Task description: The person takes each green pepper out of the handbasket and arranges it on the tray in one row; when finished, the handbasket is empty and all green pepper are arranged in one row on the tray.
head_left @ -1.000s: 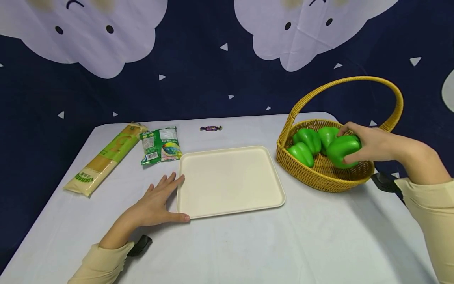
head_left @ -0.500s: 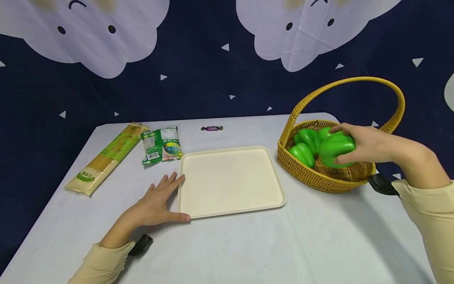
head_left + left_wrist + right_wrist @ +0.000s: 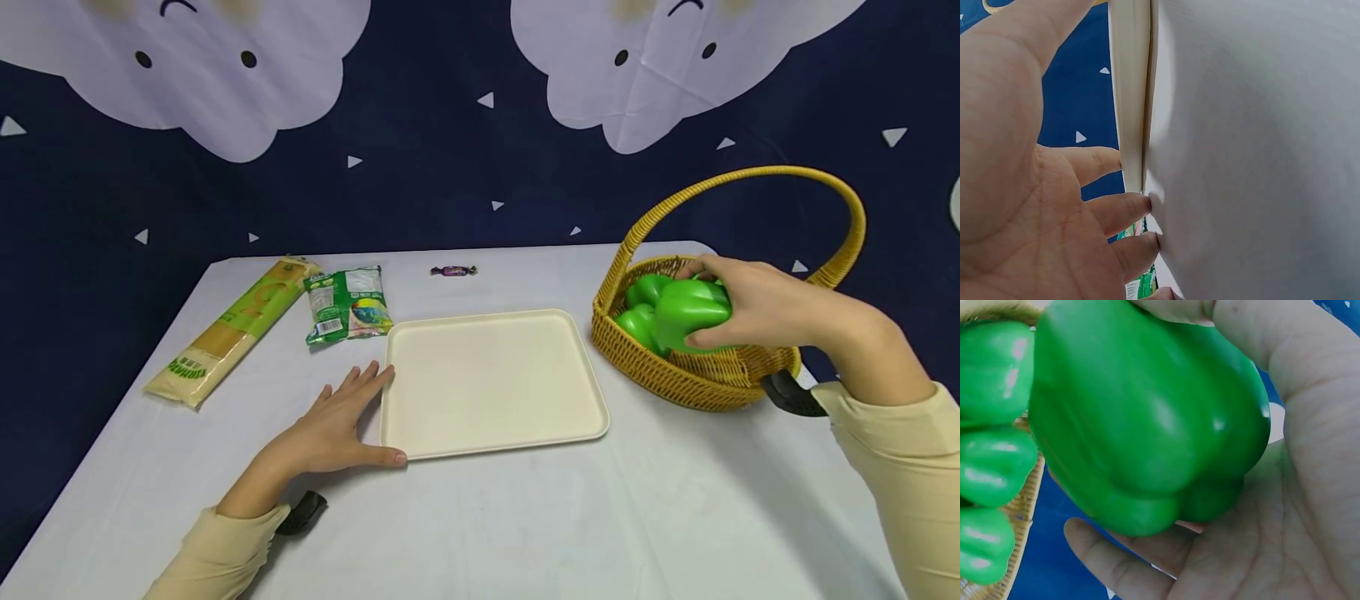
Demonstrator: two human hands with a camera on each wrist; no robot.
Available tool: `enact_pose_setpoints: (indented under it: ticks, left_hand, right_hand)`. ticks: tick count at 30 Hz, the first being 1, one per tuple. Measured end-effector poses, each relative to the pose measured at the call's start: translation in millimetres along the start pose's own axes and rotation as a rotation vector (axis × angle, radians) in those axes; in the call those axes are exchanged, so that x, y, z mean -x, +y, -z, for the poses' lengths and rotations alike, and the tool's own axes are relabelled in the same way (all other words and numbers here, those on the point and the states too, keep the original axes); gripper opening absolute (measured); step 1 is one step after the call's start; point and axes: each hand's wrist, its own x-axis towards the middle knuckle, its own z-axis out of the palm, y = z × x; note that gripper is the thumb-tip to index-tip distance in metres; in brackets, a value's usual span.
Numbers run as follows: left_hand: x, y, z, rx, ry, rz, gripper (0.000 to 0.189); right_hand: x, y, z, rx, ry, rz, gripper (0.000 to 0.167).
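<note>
A green bell pepper (image 3: 692, 312) is gripped by my right hand (image 3: 772, 307) over the wicker basket (image 3: 675, 382). In the right wrist view the held bell pepper (image 3: 1147, 419) fills the middle, thumb above and fingers below. More green peppers (image 3: 991, 465) lie in the basket beside it, partly hidden in the head view. My left hand (image 3: 322, 433) is spread at the left side of the cream tray (image 3: 495, 383), thumb at its near corner and fingertips along its left rim. The left wrist view shows the straight fingers close to the tray's edge (image 3: 1132, 94).
Left of the tray lie a green snack packet (image 3: 348, 307) and a long pack of noodles (image 3: 236, 329). A small purple wrapped candy (image 3: 453, 271) sits behind the tray. The basket's tall handle (image 3: 750, 173) arches above the peppers. A dark cloth (image 3: 420, 200) hangs behind the table.
My right hand has moved left with the bell pepper, from the basket's right part to over the other peppers. The left hand stays at the tray; the head view has shifted slightly.
</note>
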Motion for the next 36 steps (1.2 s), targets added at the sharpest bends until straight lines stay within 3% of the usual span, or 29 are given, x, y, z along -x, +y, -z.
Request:
enact_pose_setpoints:
  ticks: [15,21,29,36]
  left_hand:
    - [-0.1,1.0,1.2,-0.003,-0.005,0.001,0.131]
    - [-0.3,0.4,0.8,-0.002,0.0,0.003,0.131]
    - [0.3,-1.2,0.3,-0.004,0.002,0.006,0.131]
    - [0.0,0.4,0.4,0.001,-0.005,0.014,0.13]
  right_hand:
    - [-16.1,-38.6,-4.6,-0.089,0.018,0.088,0.077]
    - [-24.5,-52.1,-7.8,-0.075,0.037,0.137,0.072]
    - [-40.4,-65.7,-17.2,-0.087,0.002,0.212,0.086]
    - [-58.2,-81.1,-32.6,-0.117,-0.007,0.287,0.072]
